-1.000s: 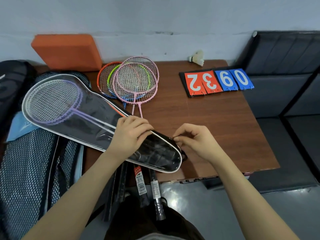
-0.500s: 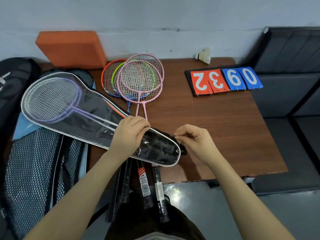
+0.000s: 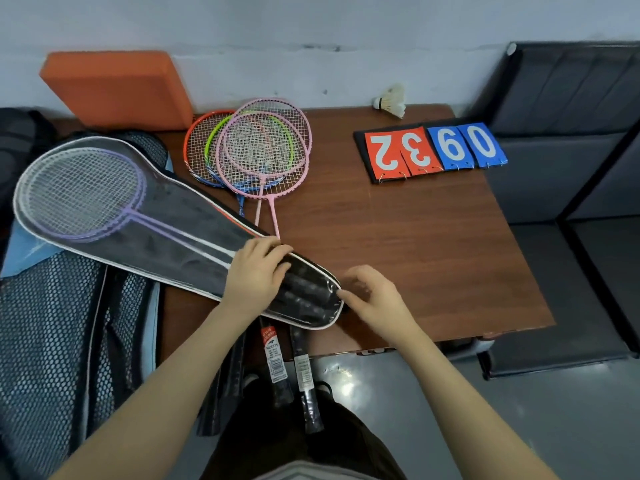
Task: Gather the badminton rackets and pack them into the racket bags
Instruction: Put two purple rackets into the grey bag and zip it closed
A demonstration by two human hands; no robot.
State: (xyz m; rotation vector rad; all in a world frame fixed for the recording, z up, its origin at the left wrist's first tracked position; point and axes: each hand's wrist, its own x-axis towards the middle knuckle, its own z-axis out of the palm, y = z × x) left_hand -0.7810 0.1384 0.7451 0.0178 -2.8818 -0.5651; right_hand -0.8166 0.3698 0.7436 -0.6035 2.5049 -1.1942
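A clear racket bag (image 3: 166, 237) with white piping lies slanted across the table's left side. Two purple rackets (image 3: 79, 199) sit inside it, their black grips at the near end. My left hand (image 3: 256, 275) lies over the bag's narrow end, fingers curled on its far edge. My right hand (image 3: 374, 299) is just right of the bag's tip, fingers apart and blurred, fingertips at the edge. Several loose rackets (image 3: 263, 150), pink, green, orange and blue, lie stacked behind the bag. Their black handles (image 3: 273, 358) stick out over the table's front edge.
A dark mesh bag (image 3: 52, 341) hangs at the left. An orange cushion (image 3: 114, 88) leans on the wall. A flip scoreboard (image 3: 433, 150) and a shuttlecock (image 3: 391, 102) rest on the brown table (image 3: 433, 265). A dark sofa (image 3: 571, 116) stands to the right.
My right hand's pinch at the bag's tip has come apart and its fingers have spread. My left hand stays on the bag. The view has shifted slightly.
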